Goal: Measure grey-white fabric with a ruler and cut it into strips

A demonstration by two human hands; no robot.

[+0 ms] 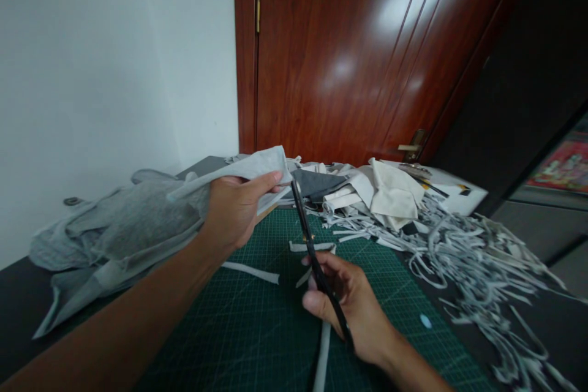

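Observation:
My left hand (239, 205) grips a folded piece of light grey fabric (250, 163) between thumb and fingers, above the far side of the green cutting mat (257, 318). In my right hand (344, 294) is a pair of black scissors (304, 220), tilted upward. The blade tips are right at the cut end of the fabric; whether they touch it I cannot tell. Beneath the hands, narrow fabric strips lie on the mat, one (252, 271) left of the scissors and another (324, 355) below my right hand.
A heap of grey cloth (138, 214) lies at the left by the wall. Cream fabric pieces (395, 193) are piled at the back, with a big tangle of cut strips (482, 275) on the right. Behind stands a reddish wooden door (331, 55). A small pale oval piece (425, 321) rests on the mat.

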